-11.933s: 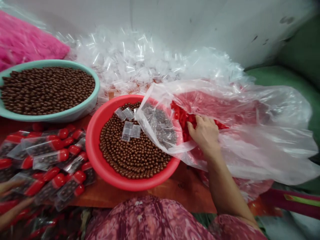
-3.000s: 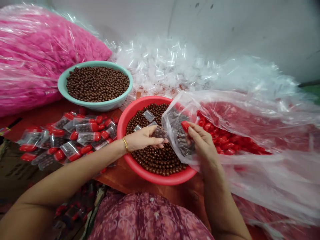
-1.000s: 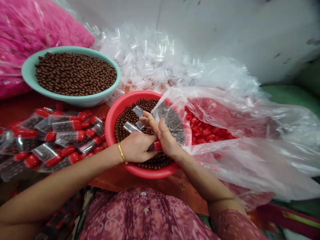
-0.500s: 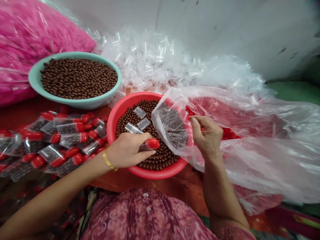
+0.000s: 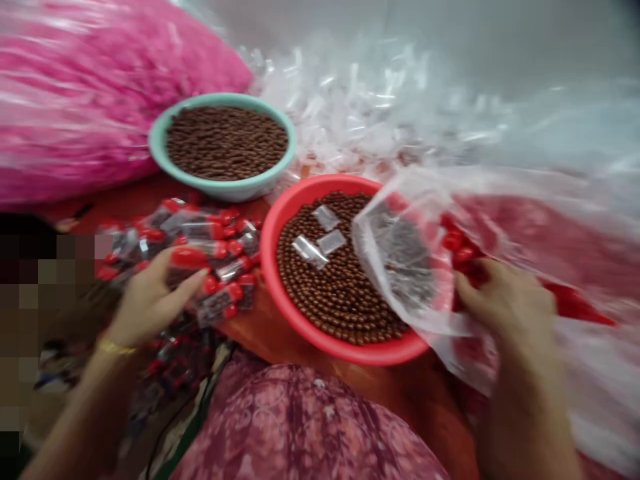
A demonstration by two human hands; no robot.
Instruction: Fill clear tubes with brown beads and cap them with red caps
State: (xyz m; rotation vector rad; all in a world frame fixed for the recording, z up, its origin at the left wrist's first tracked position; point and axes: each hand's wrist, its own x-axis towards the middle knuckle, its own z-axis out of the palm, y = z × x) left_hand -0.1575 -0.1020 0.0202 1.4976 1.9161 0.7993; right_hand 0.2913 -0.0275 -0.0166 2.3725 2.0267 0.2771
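Note:
My left hand holds a filled clear tube with a red cap over the pile of finished red-capped tubes on the left. My right hand reaches into the mouth of a large clear plastic bag full of red caps; its fingers are curled and what they hold is hidden. Between the hands stands a red bowl of brown balls with a few empty clear tubes lying on top. The frame is blurred by motion.
A teal bowl of brown balls stands behind the pile. A big pink-filled plastic bag lies at the back left, a heap of empty clear tubes at the back. A pixelated area covers the left edge.
My left hand has carried the capped tube from over the red bowl leftward to the pile. My right hand has gone back into the bag of caps. The view has swung left.

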